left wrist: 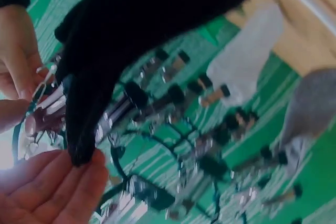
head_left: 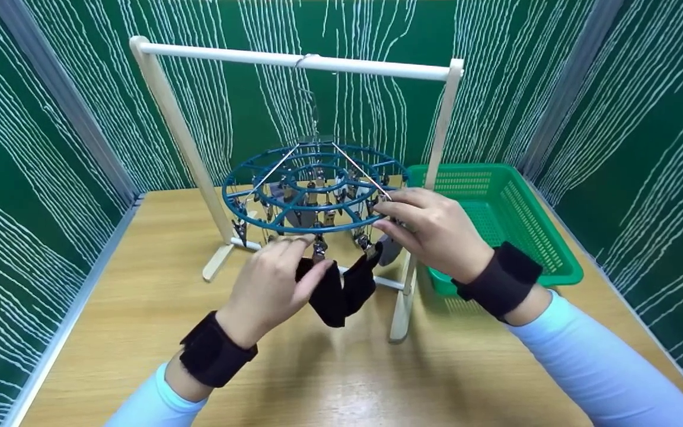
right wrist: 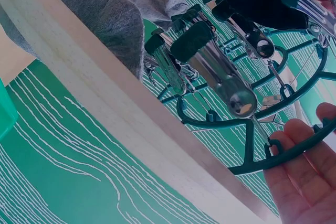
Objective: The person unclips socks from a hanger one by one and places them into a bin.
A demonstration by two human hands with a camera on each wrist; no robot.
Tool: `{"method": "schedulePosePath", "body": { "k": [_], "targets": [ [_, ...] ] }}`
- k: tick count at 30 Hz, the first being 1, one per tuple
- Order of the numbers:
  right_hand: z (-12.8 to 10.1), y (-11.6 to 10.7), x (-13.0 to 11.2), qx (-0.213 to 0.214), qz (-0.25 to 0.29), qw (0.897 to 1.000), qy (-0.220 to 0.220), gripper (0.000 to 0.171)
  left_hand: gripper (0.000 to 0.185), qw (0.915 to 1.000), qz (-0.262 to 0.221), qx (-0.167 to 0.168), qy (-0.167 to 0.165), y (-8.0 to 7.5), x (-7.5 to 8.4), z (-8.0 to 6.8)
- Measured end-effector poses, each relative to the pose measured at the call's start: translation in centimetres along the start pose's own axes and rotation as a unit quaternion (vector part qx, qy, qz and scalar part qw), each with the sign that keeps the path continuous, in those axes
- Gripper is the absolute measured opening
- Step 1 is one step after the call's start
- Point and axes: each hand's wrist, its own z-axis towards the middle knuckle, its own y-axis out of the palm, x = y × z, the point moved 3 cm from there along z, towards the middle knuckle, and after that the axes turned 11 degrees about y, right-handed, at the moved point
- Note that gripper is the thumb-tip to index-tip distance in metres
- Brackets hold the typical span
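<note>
A round blue-green drying rack [head_left: 329, 227] with metal clips hangs from a wooden stand. At its front, two clips hold up a black sock [head_left: 326, 296], which droops in a V between them. My left hand [head_left: 273, 279] is beside the front clip [head_left: 319, 248], thumb stretched across the sock. In the left wrist view, its straight fingers [left wrist: 86, 182] touch the sock's end. My right hand [head_left: 436, 228] grips the rack's right rim between thumb and fingers; the right wrist view shows these fingers [right wrist: 296, 156] at the rim, close to a clip [right wrist: 226, 77].
A wooden stand with a white crossbar [head_left: 229, 55] straddles the rack. Grey socks [right wrist: 100, 19] and a pale sock [left wrist: 249, 51] hang from other clips. A green basket [head_left: 570, 267] sits at the right, partly behind the stand's right post [head_left: 443, 130]. Green walls enclose the table [head_left: 140, 332].
</note>
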Motion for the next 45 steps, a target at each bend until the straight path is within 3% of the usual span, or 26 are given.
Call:
{"method": "schedulePosePath", "body": {
  "k": [3, 6, 14, 21, 27, 31, 34, 38, 45],
  "targets": [
    [0.0, 0.0, 0.0, -0.003, -0.002, 1.0, 0.001, 0.02, 0.033, 0.9962, -0.064, -0.033, -0.05, 0.3, -0.4, 0.2],
    [-0.1, 0.0, 0.0, -0.003, -0.003, 1.0, 0.003, 0.021, 0.027, 0.9891, -0.119, -0.041, -0.075, 0.4, -0.9, 0.5],
    [-0.5, 0.1, 0.3, 0.008, 0.009, 1.0, 0.002, 0.024, 0.021, 0.9787, -0.168, -0.017, -0.117, 0.6, -1.8, 0.5],
    [-0.8, -0.1, 0.1, 0.03, 0.021, 0.999, 0.002, 0.025, 0.022, 0.9794, -0.167, -0.013, -0.112, 0.6, -1.7, 0.6],
    [-1.4, -0.9, -0.9, 0.077, 0.042, 0.996, 0.016, 0.026, 0.024, 0.9813, -0.164, -0.005, -0.101, 0.3, -1.6, 0.9],
    [-2.3, -0.7, -1.9, 0.096, 0.055, 0.994, 0.0, 0.025, 0.024, 0.982, -0.163, 0.001, -0.094, 0.4, -1.6, 0.9],
    [-3.4, 0.4, -2.7, 0.071, 0.072, 0.995, -0.016, 0.02, 0.024, 0.9828, -0.16, 0.005, -0.093, 0.5, -1.7, 0.8],
    [-5.1, 2.6, -3.6, -0.005, 0.115, 0.993, -0.01, 0.012, 0.023, 0.9829, -0.156, 0.007, -0.098, 0.7, -1.7, 0.6],
    [-7.2, 5.9, -4.3, -0.141, 0.142, 0.976, 0.083, 0.02, 0.024, 0.9819, -0.162, 0.003, -0.099, 0.9, -1.7, 0.5]
  ]
}}
